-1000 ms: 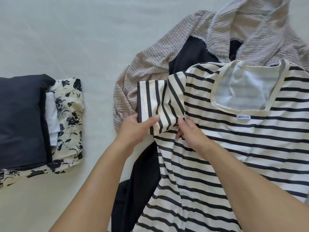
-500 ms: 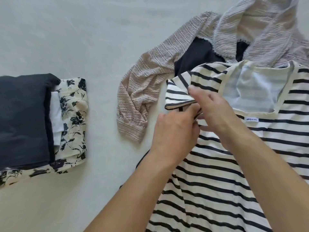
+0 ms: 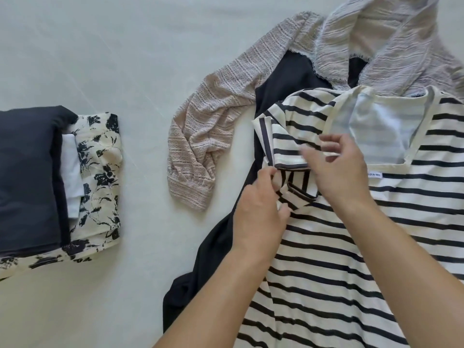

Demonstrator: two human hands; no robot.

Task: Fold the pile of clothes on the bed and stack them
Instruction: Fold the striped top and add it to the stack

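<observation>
Sleeve [image 3: 288, 144] now folded inward, both hands pinching striped top [image 3: 351, 247].

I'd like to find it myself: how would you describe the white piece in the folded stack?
Look to the folded stack at the left edge of the bed. Between the dark navy garment on top and the black-flowered cream garment beneath peeks a narrow strip: the white piece, the only plain, unpatterned one.

Both hands, left hand [image 3: 259, 217] and right hand [image 3: 339, 172], pinch the striped top's [image 3: 351, 247] folded sleeve [image 3: 283, 144], right of centre.
</observation>
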